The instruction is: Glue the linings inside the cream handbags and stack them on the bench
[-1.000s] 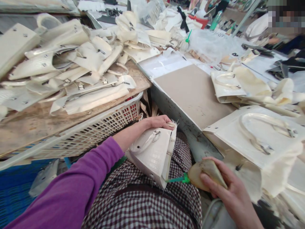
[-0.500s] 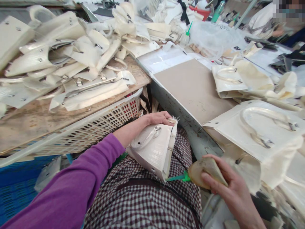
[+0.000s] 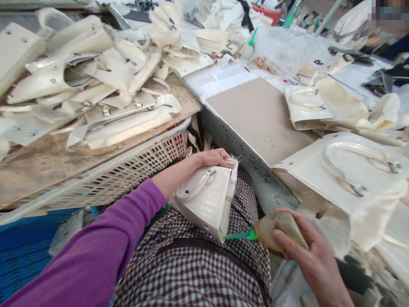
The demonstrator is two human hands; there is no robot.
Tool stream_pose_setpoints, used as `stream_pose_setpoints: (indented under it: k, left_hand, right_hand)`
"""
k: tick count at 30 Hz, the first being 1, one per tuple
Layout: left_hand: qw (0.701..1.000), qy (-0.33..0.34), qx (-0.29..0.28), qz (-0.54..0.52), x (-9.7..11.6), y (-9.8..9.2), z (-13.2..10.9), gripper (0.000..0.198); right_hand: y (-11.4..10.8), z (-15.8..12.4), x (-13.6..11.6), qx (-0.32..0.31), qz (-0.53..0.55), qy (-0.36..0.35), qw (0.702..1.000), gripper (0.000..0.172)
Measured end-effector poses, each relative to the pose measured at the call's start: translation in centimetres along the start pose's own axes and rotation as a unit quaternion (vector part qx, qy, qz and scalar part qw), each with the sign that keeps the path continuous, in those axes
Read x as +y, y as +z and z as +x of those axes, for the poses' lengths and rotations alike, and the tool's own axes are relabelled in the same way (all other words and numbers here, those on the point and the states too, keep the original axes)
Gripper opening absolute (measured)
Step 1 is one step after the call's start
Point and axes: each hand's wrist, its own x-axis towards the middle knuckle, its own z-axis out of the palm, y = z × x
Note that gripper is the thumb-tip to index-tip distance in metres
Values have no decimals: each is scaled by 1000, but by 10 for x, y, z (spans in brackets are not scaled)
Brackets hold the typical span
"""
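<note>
On my lap, over a checked apron (image 3: 191, 273), rests a cream handbag (image 3: 204, 204) with a looped handle and frayed threads at its far corner. My left hand (image 3: 217, 158) grips that far edge, fingers closed over it. In my right hand (image 3: 303, 241) is a glue bottle (image 3: 277, 230), squeezed between thumb and fingers, with brownish contents. Its green nozzle points left, and the tip is at the bag's near lower corner; whether it touches cannot be told.
Left, cream bag pieces (image 3: 96, 81) pile on a wooden table (image 3: 38, 175) above a white plastic basket (image 3: 153, 157) and a blue crate (image 3: 22, 251). Right, a bench with a brown board (image 3: 255, 111) bears another cream bag (image 3: 351, 170). A person (image 3: 354, 25) is at the far right.
My right hand and the glue bottle have shifted slightly right and down, with the nozzle tip a little higher along the bag's corner. My left hand keeps its hold.
</note>
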Motion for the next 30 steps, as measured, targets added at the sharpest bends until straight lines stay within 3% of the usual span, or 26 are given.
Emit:
stream_pose_setpoints:
  k: [4,8,16,22,25,30]
  left_hand:
    - [1000,-1,1,1,1,1,0,38]
    - [1000,2,1,0,1,1,0,37]
    - [1000,6,2,-4,1,1,0,37]
    - [1000,6,2,-4,2,3,0,36]
    - [1000,6,3,-1,2,2,-1,37]
    - [1000,7,1,1,1,2,-1,39]
  right_hand:
    - [8,5,-5,69,27,6,997,52]
    - [14,14,0,95,13,-23,995,55]
    - [2,23,22,46,-23,-48,998,58]
    - [-1,14,14,-14,-39,-31,999,52]
    - [1,11,9,25,-13,-17,999,49]
    - [-2,20,22,92,-35,-33,995,62]
